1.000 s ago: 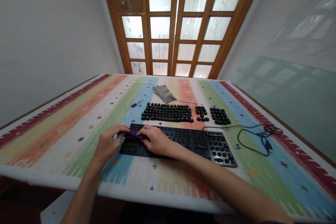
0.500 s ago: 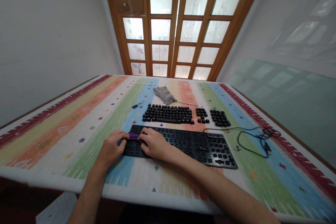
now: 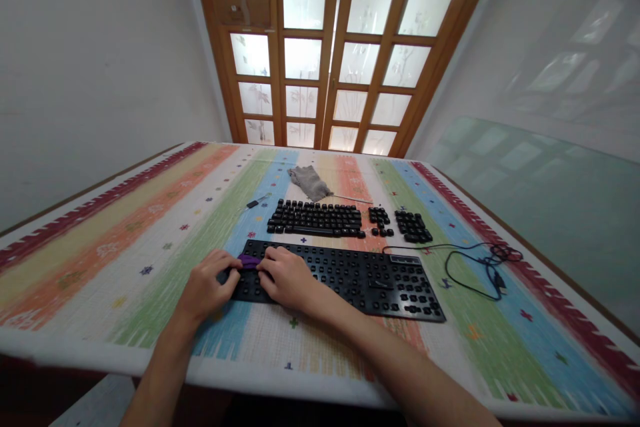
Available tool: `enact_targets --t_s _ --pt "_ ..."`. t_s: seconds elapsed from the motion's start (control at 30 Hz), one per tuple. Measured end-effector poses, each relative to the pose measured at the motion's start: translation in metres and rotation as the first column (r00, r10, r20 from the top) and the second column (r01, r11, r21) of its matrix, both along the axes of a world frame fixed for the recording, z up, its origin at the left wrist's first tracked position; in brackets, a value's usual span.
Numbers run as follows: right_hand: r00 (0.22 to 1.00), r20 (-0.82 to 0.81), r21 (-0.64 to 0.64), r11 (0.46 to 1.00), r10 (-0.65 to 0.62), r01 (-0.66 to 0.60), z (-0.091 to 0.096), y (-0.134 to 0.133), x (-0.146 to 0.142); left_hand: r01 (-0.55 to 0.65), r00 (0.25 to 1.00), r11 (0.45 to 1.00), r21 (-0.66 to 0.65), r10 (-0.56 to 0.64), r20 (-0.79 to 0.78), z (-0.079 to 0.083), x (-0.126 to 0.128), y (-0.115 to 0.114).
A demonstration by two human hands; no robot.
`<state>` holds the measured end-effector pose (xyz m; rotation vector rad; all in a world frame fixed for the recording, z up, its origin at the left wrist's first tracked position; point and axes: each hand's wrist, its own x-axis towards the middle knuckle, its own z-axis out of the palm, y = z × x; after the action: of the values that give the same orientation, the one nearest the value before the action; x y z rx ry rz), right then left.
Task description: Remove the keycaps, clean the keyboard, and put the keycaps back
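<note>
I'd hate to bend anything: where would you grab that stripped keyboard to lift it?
Probably the right short end of the stripped keyboard, pinched from the right: it lies flat and that end is bare, while the left hand and right hand hold a purple piece over its left end.

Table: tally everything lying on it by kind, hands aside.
Black keyboard base without keycaps: 1
Groups of loose black keycaps: 3
Crumpled grey cloth: 1
Coiled black cable: 1
Small black tool: 1
Purple strip, held by left hand and right hand: 1
Total: 8
</note>
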<state>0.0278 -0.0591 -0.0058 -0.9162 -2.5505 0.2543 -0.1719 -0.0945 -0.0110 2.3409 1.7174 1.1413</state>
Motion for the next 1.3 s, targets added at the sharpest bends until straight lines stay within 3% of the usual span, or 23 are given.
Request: enact_targets --t_s 0.43,1.3 --pt "1.0 0.018 0.063 0.998 0.019 -0.02 -0.0025 -0.0006 0.0028 0.007 0.999 0.999 0.042 -0.005 -0.041 -0.0025 0.0 0.0015" --pt "0.999 -0.019 0.011 0.999 0.034 -0.034 -0.0019 0.0009 0.0073 -0.014 0.999 0.996 0.088 0.018 -0.046 -0.0074 -0.001 0.0064"
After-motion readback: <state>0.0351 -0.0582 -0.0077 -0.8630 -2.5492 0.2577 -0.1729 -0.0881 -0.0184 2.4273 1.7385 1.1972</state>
